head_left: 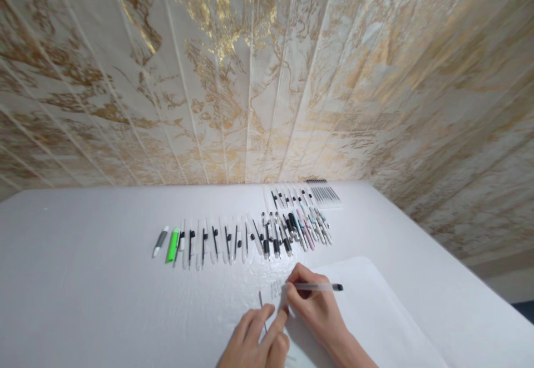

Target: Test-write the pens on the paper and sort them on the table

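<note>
While the left hand (256, 337) presses its loosely spread fingers onto the near left part of a white sheet (375, 295), the right hand (315, 301) pinches a pen (315, 287) between thumb and fingers. That pen lies over the paper, its frosted, see-through barrel slanting to the right and ending in a black tip; the fingers hide its writing point, just beside a few small lines of dark handwriting (276, 289). Between the left fingers and the sheet's edge I see a slim dark strip (261, 298), partly covered, so I can't tell what it is. The paper is smooth, with a rounded far corner.

Beyond it, a long row of pens (215, 240) runs across: a grey-and-white one (161, 241) at the left end, then a stubby bright green marker (172, 244), clear barrels with black inserts, and a crowded cluster (306, 229) with pink and pale blue. Farther back sits a flat pack of slender dark sticks (326, 194). Everything rests on a glossy white table (83, 279), backed by pale panelled walls (233, 106) patterned in shiny gold and brown.
</note>
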Tool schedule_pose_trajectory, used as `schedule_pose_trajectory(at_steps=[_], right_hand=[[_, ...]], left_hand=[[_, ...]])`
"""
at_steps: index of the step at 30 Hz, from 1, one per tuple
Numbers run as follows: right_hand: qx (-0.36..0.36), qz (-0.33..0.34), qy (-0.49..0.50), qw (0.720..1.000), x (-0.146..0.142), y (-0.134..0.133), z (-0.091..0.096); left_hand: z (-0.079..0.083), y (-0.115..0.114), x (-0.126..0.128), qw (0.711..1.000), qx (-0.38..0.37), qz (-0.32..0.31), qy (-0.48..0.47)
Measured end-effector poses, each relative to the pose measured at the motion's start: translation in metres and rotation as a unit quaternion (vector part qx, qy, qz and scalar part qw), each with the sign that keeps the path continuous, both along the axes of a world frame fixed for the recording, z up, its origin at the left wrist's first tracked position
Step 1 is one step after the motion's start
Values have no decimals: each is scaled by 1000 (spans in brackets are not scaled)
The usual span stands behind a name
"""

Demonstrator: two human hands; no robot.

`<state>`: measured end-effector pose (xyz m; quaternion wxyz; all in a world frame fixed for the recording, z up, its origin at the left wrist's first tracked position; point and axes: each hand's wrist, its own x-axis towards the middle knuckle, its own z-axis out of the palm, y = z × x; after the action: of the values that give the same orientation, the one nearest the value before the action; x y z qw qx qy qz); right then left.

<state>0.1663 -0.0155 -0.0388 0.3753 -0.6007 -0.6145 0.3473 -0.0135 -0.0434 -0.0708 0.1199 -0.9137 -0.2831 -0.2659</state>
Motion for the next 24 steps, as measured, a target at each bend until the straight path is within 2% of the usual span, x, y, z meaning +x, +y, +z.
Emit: schedule_pose_trajectory(at_steps=[6,9,12,15,19,24], right_hand=[[-5,-1,13,1000,-1,1,-2],[-2,-22,65,998,2,4,3],[-6,-21,149,989,11,3,20],[-17,26,187,982,17,-6,47],[-26,75,124,989,14,-22,72],[-12,92,49,994,1,-28,72]], left_hand=[[-2,-2,-1,999,-19,-24,11],[-1,-6,1,993,-109,-1,-34],[5,-7,1,955,-254,42,-145],[16,-3,-2,908,-344,63,-230],[26,2,-6,874,-392,76,-277],[26,3,-4,874,-382,63,-294]])
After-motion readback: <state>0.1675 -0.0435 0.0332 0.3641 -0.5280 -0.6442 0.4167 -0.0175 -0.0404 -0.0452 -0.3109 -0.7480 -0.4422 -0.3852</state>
